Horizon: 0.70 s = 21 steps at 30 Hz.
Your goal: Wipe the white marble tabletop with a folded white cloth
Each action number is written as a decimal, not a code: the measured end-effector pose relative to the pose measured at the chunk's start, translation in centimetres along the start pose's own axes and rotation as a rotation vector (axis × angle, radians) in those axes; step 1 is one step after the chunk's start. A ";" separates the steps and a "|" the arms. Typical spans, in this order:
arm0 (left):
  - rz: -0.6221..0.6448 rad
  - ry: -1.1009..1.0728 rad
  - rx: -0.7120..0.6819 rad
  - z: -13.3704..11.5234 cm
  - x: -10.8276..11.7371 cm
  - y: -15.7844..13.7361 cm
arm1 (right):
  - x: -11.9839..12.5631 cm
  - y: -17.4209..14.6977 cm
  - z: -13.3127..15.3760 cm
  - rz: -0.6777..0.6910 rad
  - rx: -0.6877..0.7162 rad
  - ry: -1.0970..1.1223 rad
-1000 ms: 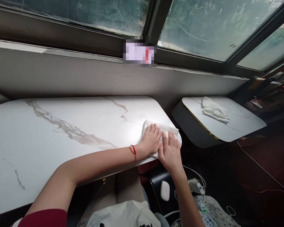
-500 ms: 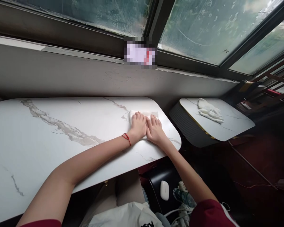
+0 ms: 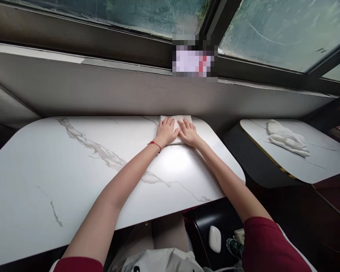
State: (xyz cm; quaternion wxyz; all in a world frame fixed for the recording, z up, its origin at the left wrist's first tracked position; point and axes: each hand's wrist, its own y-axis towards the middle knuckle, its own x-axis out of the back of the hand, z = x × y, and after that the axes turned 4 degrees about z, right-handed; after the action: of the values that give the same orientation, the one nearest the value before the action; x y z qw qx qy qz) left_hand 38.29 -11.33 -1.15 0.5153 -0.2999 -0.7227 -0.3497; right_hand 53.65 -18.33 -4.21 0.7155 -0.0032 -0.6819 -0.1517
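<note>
Both my hands press on a folded white cloth [image 3: 175, 140] near the back edge of a white marble-patterned table [image 3: 141, 204]. My left hand [image 3: 166, 132] lies flat over the cloth's left part, fingers stretched towards the wall, with a red string bracelet [image 3: 155, 144] on the wrist. Over the right part rests my right hand [image 3: 187, 132], its fingers also extended and slightly apart. The thumbs nearly meet in the middle. Much of the cloth is hidden under my palms.
To the right stands a second marble-patterned table [image 3: 323, 166] with a crumpled white cloth [image 3: 289, 139] on it. A grey wall [image 3: 116, 92] and windows run behind. Below the table's front edge, a white case [image 3: 214, 239] and a bottle [image 3: 234, 247] sit on a black surface.
My hands and the cloth have slid away from me, from the table's right middle to its back edge by the wall. The camera view has turned somewhat left.
</note>
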 end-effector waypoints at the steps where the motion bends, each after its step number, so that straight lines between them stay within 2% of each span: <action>1: 0.001 0.002 0.015 0.4 0.0 0.3 | -0.1 0.9 -0.1 0.002 0.007 0.020; 4: -0.007 0.011 0.058 1.3 -0.2 1.1 | -0.2 2.9 -0.4 -0.002 0.031 0.077; 8: -0.033 0.007 0.054 1.7 -0.4 1.5 | 0.0 3.8 -0.3 -0.013 0.009 0.118; 13: -0.035 0.019 0.035 1.8 -0.2 0.9 | 0.3 3.2 0.5 -0.036 -0.033 0.119; 21: 0.048 0.086 -0.030 2.0 0.9 -0.5 | 1.4 1.2 2.5 -0.019 -0.088 0.050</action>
State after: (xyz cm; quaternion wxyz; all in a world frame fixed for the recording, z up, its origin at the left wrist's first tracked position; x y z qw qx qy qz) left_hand 36.56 -9.91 -0.82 0.5494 -0.3096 -0.6872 -0.3605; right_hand 51.50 -16.99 -2.39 0.7300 -0.0243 -0.6566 -0.1882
